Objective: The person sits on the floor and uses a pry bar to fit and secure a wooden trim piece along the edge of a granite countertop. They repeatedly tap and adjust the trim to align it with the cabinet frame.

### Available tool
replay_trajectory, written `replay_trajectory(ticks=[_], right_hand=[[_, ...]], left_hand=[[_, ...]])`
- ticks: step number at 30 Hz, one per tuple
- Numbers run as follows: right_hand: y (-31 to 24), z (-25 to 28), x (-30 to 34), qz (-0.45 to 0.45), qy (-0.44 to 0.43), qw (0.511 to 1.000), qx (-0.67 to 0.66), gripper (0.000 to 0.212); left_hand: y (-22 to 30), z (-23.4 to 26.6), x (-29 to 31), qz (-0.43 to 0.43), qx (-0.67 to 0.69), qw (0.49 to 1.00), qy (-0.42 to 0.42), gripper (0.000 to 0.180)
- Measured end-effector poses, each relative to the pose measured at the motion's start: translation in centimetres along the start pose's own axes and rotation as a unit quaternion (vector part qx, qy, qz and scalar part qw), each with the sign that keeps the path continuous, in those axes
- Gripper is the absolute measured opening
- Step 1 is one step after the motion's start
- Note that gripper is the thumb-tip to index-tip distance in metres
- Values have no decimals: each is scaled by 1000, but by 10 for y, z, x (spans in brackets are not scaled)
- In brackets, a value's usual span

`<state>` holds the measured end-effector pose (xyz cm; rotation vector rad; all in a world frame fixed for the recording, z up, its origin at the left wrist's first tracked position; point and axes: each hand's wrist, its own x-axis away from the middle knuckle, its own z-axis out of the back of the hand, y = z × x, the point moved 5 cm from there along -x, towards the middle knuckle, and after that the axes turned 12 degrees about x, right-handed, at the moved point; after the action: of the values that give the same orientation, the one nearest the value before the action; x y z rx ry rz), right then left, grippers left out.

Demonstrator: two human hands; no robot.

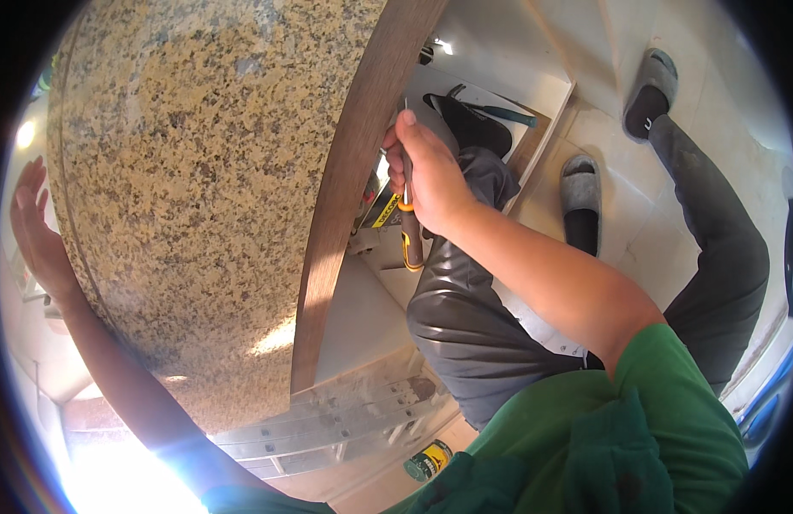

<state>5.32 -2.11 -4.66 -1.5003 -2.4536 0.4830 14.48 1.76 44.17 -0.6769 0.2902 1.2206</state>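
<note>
My right hand [430,176] is closed around the metal shaft of a screwdriver [412,238], beside the brown wooden edge [332,214] of the counter. The screwdriver's dark, yellow-trimmed handle hangs below my fingers, and its thin tip shows above my thumb. Over on the far left, my left hand [41,227] is by the outer edge of the speckled granite countertop [199,171], fingers stretched and apart, with nothing in it. Whether its palm touches the stone is hard to tell.
A hammer [503,114] with a teal handle lies beside my black-socked foot [473,124]. Under the counter is a yellow-and-black item [386,211], partly hidden. One grey slipper [581,190] stands on the tiles. A green-and-yellow can [428,461] is near my body, beside a ladder-like metal frame [336,424].
</note>
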Motion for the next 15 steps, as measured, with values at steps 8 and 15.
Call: replay_trajectory(ticks=[8,15], right_hand=[[-3,-2,-1,0,10,1000,-5,51],[-9,-1,-4,27,17,999,-5,49]], left_hand=[[1,0,2,-18,-4,1000,9,55],[-8,5,-2,-16,-4,1000,-7,54]])
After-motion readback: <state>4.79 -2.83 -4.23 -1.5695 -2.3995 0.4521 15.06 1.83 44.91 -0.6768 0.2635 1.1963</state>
